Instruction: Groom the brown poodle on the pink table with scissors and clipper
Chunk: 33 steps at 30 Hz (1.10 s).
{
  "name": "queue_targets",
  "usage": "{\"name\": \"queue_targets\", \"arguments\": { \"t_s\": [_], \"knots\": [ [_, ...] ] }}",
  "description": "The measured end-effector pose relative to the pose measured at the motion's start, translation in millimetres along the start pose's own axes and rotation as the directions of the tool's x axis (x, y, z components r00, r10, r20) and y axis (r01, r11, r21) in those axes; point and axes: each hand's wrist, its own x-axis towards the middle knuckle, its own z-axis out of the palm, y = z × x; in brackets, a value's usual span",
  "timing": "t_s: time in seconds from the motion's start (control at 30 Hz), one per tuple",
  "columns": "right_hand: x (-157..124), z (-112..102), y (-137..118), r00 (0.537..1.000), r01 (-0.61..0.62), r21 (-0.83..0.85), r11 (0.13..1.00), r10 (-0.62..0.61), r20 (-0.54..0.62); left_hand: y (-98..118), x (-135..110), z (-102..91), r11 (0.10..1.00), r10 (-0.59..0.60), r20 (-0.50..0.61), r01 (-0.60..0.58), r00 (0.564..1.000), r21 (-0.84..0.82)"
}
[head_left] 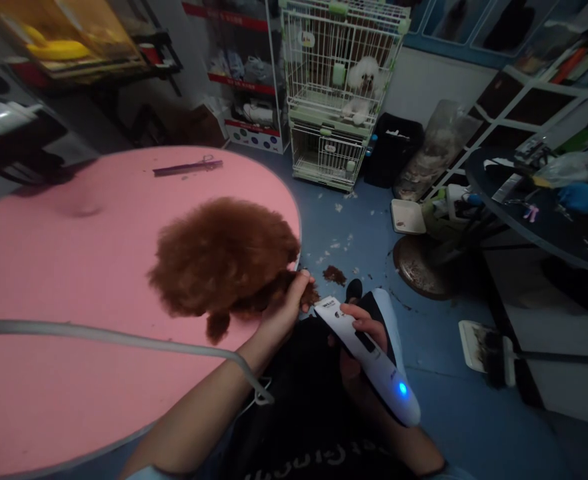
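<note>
Here, left hand (287,303) clasps dog leg (277,285), paw (313,293) poking past fingers (300,285); right hand (371,327) grips clipper (378,367)

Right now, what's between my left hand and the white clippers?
In the head view, the furry leg end of the brown dog sits between your left hand and the white clippers.

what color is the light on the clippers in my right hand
The light on the clippers glows blue, seen in the head view.
</note>
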Motion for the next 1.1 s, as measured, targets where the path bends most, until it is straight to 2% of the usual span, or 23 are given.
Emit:
{"name": "queue_targets", "arguments": {
  "t_s": [0.1, 0.23, 0.33, 0.4, 0.47, 0.53, 0.63, 0.7, 0.77, 0.87, 0.97, 1.03, 1.1],
  "knots": [
    [0.8, 4.9, -7.7, 0.975, 0.223, -0.121, 0.967, -0.222, 0.022, 3.1, -0.8, -1.6, 1.0, 0.026, 0.035, -0.026, 0.999, 0.007],
    [4.1, 0.9, -13.4, 0.928, 0.373, -0.187, 0.909, -0.366, 0.071, 13.6, -5.4, -1.9, 0.999, 0.026, 0.03, -0.025, 0.999, -0.028],
    [7.2, -13.8, -10.4, 0.908, 0.404, -0.332, 0.852, -0.33, 0.259, 20.7, -9.0, -2.3, 0.999, 0.007, 0.012, -0.007, 1.0, -0.032],
    [11.6, -24.1, -5.0, 0.903, 0.367, -0.417, 0.831, -0.209, 0.376, 22.1, -9.7, -3.0, 0.999, 0.006, 0.021, -0.006, 1.0, -0.034],
    [17.4, -30.8, 0.8, 0.899, 0.301, -0.466, 0.832, -0.084, 0.43, 20.9, -9.1, -3.5, 0.999, 0.005, 0.02, -0.004, 1.0, -0.041],
    [23.2, -32.9, 4.6, 0.9, 0.26, -0.488, 0.833, -0.027, 0.435, 18.4, -7.8, -3.5, 0.999, -0.012, 0.003, 0.013, 1.0, -0.053],
    [28.4, -30.4, 5.1, 0.92, 0.248, -0.481, 0.841, -0.05, 0.388, 14.2, -5.7, -3.1, 0.996, -0.037, 0.005, 0.037, 0.999, -0.086],
    [29.3, -28.8, 3.5, 0.918, 0.275, -0.465, 0.842, -0.086, 0.387, 11.8, -4.8, -3.4, 0.994, -0.025, 0.036, 0.028, 0.999, -0.109],
    [29.1, -29.0, 2.4, 0.89, 0.342, -0.455, 0.822, -0.128, 0.438, 10.5, -4.5, -4.4, 0.99, -0.009, 0.063, 0.017, 0.998, -0.142],
    [29.6, -31.0, 2.7, 0.815, 0.483, -0.433, 0.761, -0.211, 0.539, 11.6, -6.4, -6.4, 0.981, 0.02, 0.114, 0.002, 0.993, -0.192],
    [32.1, -30.7, 2.0, 0.785, 0.561, -0.422, 0.713, -0.294, 0.546, 15.5, -9.8, -7.4, 0.982, 0.054, 0.123, -0.03, 0.991, -0.186],
    [33.3, -28.1, -1.8, 0.785, 0.544, -0.423, 0.724, -0.262, 0.561, 17.2, -11.0, -7.9, 0.986, 0.064, 0.108, -0.047, 0.992, -0.158],
    [32.8, -24.6, -7.9, 0.781, 0.482, -0.399, 0.78, -0.176, 0.599, 17.3, -10.5, -8.7, 0.987, 0.067, 0.102, -0.051, 0.993, -0.153]
  ]
}}
